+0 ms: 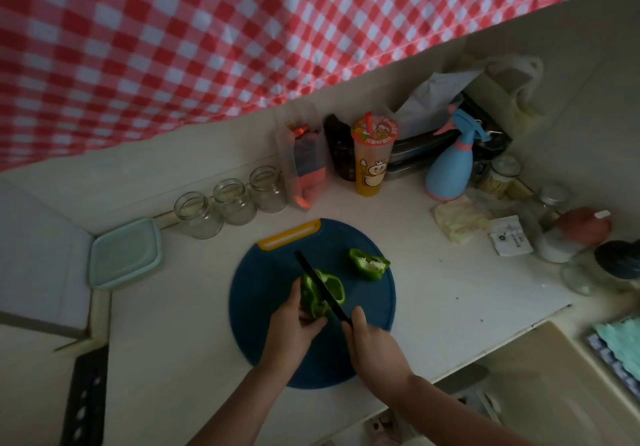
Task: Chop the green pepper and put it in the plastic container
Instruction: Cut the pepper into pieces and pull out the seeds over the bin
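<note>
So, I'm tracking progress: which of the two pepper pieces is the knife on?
The nearer piece, held by the left hand, with the knife across it. The other piece lies untouched, farther back to the right.

Dim kitchen — red-checked cloth [207,47] above; pale counter [450,289].

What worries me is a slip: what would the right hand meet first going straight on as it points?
The right hand would probably meet the pepper half under its knife, held by the left hand; depth unclear.
</note>
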